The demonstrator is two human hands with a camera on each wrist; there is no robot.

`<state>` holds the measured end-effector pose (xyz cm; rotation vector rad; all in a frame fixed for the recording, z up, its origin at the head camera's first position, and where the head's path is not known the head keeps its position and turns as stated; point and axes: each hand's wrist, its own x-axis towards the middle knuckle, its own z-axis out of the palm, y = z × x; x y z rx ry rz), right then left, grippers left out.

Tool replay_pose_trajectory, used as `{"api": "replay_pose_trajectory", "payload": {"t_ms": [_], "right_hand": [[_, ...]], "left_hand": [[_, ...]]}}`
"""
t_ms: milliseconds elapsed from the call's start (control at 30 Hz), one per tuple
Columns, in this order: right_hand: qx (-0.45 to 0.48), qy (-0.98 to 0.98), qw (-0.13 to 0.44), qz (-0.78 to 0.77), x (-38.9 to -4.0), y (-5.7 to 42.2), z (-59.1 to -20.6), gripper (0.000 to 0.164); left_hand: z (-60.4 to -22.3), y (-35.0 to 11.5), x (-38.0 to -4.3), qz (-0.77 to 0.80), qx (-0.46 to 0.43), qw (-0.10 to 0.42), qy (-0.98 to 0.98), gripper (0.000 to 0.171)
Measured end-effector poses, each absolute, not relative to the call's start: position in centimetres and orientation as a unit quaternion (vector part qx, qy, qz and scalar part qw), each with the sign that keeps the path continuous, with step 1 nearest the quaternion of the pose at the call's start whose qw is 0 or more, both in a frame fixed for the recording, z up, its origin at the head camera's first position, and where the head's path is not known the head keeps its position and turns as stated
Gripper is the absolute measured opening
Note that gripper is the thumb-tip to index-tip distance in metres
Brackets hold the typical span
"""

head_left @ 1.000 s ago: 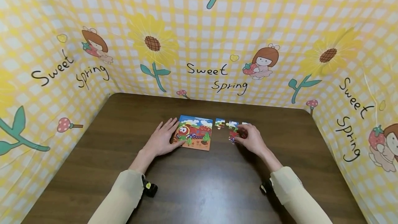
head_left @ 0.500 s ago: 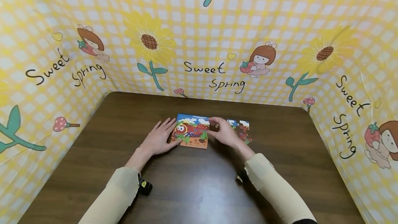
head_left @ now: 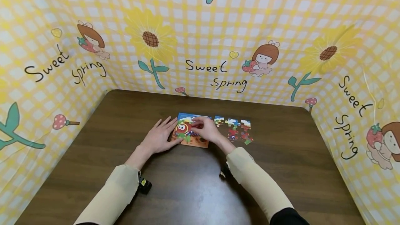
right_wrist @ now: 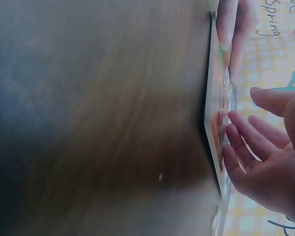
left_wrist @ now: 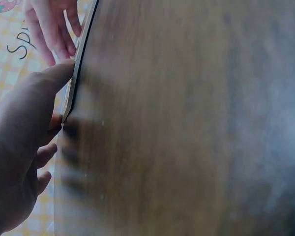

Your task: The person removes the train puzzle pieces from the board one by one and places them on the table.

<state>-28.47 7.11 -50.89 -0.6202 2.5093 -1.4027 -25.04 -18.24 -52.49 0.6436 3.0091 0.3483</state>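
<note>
Jigsaw board under both hands, with loose pieces laid out at its right.
On my remote feed, the jigsaw board (head_left: 191, 143) lies flat on the brown table (head_left: 175, 176); the left hand (head_left: 160, 138) rests at its left edge, thumb over the near corner, fingers extended and slightly apart. The right hand (head_left: 205, 128) is over the board's right half; from the right wrist view I read its thumb as well apart from the fingers, whose tips are at the picture, with no piece visibly gripped. Five loose pieces (head_left: 232, 134) form two rows beside the board. I judge the step to be lifting pieces out for that layout; the next move would call for pinching one free while the left hand steadies the board.
</note>
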Motion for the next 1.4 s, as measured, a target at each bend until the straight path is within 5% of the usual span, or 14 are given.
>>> {"api": "replay_pose_trajectory", "payload": {"t_ms": [400,667,967,1400], "right_hand": [[-0.140,0.830,0.154,-0.518,-29.1,5.7,-51.2,0.039],[-0.152,0.859,0.080,-0.482,-28.6,5.7,-51.6,0.037],[-0.150,0.859,0.107,-0.477,-28.8,5.0,-51.2,0.037],[-0.173,0.905,0.051,-0.385,-28.5,4.2,-52.2,0.045]], "left_hand": [[-52.3,-18.1,-24.8,0.094,0.210,0.017,0.973,0.092],[-52.3,-17.7,-24.7,0.082,0.216,0.017,0.973,0.091],[-52.3,-17.8,-24.6,0.065,0.216,0.010,0.974,0.089],[-52.2,-17.5,-24.4,0.048,0.218,0.011,0.975,0.089]]}}
